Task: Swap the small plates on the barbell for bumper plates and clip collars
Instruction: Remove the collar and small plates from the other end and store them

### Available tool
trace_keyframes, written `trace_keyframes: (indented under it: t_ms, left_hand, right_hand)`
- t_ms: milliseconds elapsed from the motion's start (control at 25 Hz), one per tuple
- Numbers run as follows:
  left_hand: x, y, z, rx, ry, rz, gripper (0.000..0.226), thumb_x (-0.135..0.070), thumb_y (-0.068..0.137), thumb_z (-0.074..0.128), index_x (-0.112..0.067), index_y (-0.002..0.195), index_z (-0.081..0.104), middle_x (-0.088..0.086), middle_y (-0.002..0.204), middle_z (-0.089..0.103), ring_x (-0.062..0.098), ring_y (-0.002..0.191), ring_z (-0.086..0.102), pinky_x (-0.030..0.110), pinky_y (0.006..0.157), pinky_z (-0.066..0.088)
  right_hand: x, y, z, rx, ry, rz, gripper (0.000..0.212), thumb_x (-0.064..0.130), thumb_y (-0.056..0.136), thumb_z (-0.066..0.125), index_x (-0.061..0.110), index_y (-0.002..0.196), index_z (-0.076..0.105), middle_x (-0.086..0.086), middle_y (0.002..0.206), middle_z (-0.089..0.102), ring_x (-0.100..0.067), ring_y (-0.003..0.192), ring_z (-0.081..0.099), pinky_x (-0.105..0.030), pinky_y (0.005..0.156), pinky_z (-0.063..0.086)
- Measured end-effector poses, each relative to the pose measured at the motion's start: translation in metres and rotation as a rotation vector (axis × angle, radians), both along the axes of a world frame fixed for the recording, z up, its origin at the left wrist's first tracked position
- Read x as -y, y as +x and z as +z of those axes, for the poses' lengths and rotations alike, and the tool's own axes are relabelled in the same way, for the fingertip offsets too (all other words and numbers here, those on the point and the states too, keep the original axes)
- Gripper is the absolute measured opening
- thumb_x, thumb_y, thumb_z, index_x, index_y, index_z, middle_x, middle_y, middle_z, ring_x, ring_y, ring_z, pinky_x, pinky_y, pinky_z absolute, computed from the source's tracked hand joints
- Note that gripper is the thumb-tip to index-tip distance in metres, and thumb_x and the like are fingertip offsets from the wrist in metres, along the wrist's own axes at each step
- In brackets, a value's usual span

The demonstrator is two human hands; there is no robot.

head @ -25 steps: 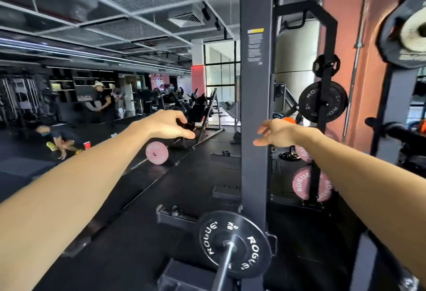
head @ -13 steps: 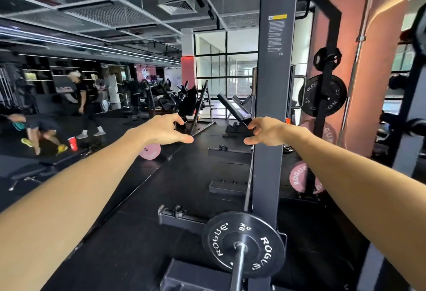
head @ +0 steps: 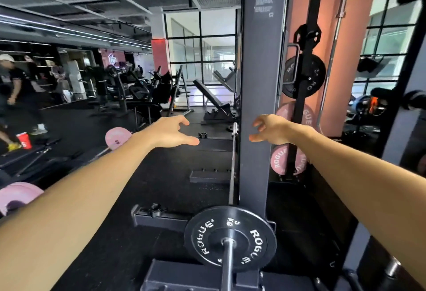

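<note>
1. We hold both arms stretched forward at about chest height. Our left hand (head: 171,132) is loosely spread, thumb out and fingers relaxed, and grips nothing.

2. Our right hand (head: 273,129) is also empty. Its fingers are slightly hooked and apart, and it hovers just beside the rack upright (head: 257,106); we cannot tell whether it brushes the post.

3. The small black plate (head: 230,239) sits on the near end of the barbell (head: 227,267), low in the view and well below both hands. No collar shows outside it, though a small one could be hidden.

4. The bar's long axis runs almost straight away from us — the sleeve end points back toward our body — so we judge the plate must slide off toward us, not sideways.

5. The plate lies roughly between the two forearms, a little nearer the right arm's line. Either hand would have to drop down and back to reach its rim.

6. Pink bumper plates (head: 280,160) hang on the storage post to the right, behind the upright — near the right hand. More pink plates (head: 19,195) lie on the floor to the left.

7. We judge the swap not yet begun here: the small plate is still on.
</note>
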State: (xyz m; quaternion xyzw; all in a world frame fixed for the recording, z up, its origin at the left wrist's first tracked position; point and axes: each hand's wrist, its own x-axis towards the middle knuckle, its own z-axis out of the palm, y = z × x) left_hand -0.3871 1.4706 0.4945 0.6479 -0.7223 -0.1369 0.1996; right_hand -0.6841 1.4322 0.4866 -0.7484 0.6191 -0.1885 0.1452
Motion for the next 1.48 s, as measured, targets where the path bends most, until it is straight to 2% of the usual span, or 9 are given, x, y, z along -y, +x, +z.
trace_keyframes:
  t_ms: [200,360,560,720,920,1080,1280,1360,1480]
  left_hand:
    - [0.004,-0.004,-0.105,0.037,0.038,-0.055,0.076,-0.06,0.078,0.072,-0.033,0.142,0.042,0.003,0.145,0.047,0.023,0.127,0.05,0.038,0.104,0.042]
    - [-0.002,-0.003,-0.216,0.032,0.053,-0.071,0.078,-0.062,0.075,0.074,-0.035,0.14,0.043,0.002,0.146,0.047,0.023,0.126,0.051,0.042,0.107,0.042]
    - [-0.009,0.003,-0.35,0.063,0.021,-0.056,0.078,-0.065,0.071,0.074,-0.038,0.138,0.045,0.001,0.145,0.049,0.023,0.128,0.05,0.043,0.106,0.042]
    - [-0.018,0.006,-0.455,0.046,0.016,-0.053,0.078,-0.065,0.07,0.075,-0.037,0.137,0.047,0.002,0.144,0.05,0.024,0.128,0.05,0.042,0.105,0.041]
    - [-0.032,0.006,-0.553,0.046,0.012,-0.071,0.081,-0.061,0.072,0.076,-0.032,0.14,0.044,0.005,0.145,0.048,0.025,0.129,0.049,0.041,0.106,0.04]
    - [-0.033,0.009,-0.577,0.033,0.005,-0.081,0.09,-0.061,0.07,0.078,-0.029,0.145,0.038,0.006,0.149,0.043,0.026,0.133,0.045,0.04,0.105,0.039]
    - [-0.001,0.004,-0.565,0.04,-0.058,-0.053,0.111,-0.064,0.063,0.082,-0.027,0.151,0.024,0.005,0.153,0.033,0.027,0.14,0.037,0.048,0.111,0.036]
    - [0.024,0.001,-0.561,0.027,-0.094,-0.033,0.122,-0.066,0.058,0.083,-0.029,0.153,0.018,0.004,0.156,0.026,0.03,0.142,0.033,0.051,0.113,0.033]
    - [0.071,-0.004,-0.56,0.027,-0.172,0.023,0.132,-0.069,0.05,0.085,-0.029,0.154,0.015,0.002,0.158,0.023,0.029,0.144,0.03,0.055,0.112,0.032]
  right_hand:
    - [-0.018,-0.013,-0.094,0.06,0.002,-0.076,0.065,0.036,0.084,0.074,0.016,0.139,0.046,-0.005,0.125,0.06,-0.021,0.101,0.059,-0.029,0.087,0.046]
    - [-0.034,-0.005,-0.204,0.093,0.005,-0.092,0.068,0.032,0.084,0.074,0.015,0.142,0.043,-0.005,0.119,0.06,-0.019,0.097,0.057,-0.025,0.083,0.042]
    - [-0.047,-0.006,-0.333,0.089,0.0,-0.117,0.064,0.031,0.086,0.073,0.013,0.141,0.046,-0.008,0.134,0.057,-0.024,0.118,0.057,-0.022,0.089,0.04]
    - [-0.058,-0.015,-0.446,0.071,-0.005,-0.124,0.06,0.033,0.085,0.074,0.012,0.136,0.05,-0.006,0.124,0.06,-0.023,0.113,0.058,-0.024,0.093,0.042]
    - [-0.075,-0.025,-0.56,0.102,-0.004,-0.139,0.054,0.033,0.08,0.078,0.013,0.125,0.055,-0.005,0.118,0.064,-0.024,0.109,0.061,-0.038,0.099,0.048]
    - [-0.086,-0.032,-0.597,0.119,0.024,-0.17,0.06,0.036,0.079,0.078,0.011,0.128,0.055,-0.007,0.117,0.064,-0.024,0.11,0.061,-0.036,0.099,0.047]
    - [-0.065,-0.034,-0.575,0.178,-0.005,-0.209,0.066,0.037,0.076,0.081,0.01,0.128,0.049,-0.001,0.118,0.059,-0.023,0.115,0.057,-0.032,0.093,0.046]
    - [-0.041,-0.035,-0.565,0.161,-0.06,-0.245,0.083,0.043,0.071,0.084,0.009,0.134,0.042,-0.001,0.12,0.054,-0.025,0.117,0.054,-0.031,0.093,0.044]
    - [0.009,-0.039,-0.56,0.11,-0.077,-0.302,0.123,0.064,0.052,0.085,0.013,0.147,0.026,-0.011,0.143,0.04,-0.03,0.131,0.043,-0.044,0.108,0.039]
